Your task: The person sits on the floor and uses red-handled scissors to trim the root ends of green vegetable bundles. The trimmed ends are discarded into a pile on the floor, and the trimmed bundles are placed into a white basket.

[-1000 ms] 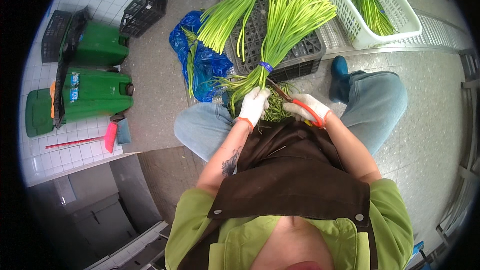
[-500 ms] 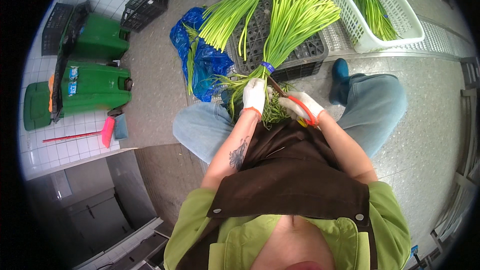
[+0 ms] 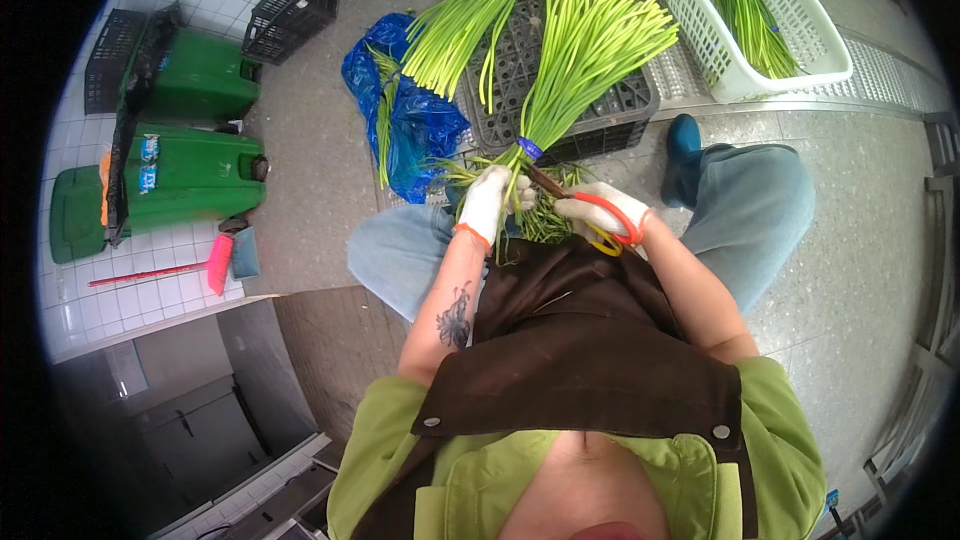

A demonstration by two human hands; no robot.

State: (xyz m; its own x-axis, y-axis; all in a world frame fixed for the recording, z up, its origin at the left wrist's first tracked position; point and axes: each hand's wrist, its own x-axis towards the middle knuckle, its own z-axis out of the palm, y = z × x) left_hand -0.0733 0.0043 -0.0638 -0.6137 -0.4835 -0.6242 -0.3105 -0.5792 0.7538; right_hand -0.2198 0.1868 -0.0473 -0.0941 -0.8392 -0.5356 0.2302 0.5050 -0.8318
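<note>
Two hands (image 3: 486, 202) (image 3: 582, 209), scissors (image 3: 550, 185), bundle (image 3: 580, 65) overhanging crate edge (image 3: 625, 114), floor (image 3: 855, 200) rightward

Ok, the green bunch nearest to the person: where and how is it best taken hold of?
Probably best by the purple band, at the narrow neck of the green bunch, coming from the left: there the stems gather tight, while the far end fans over the black crate; the scissors point in from the right.
</note>
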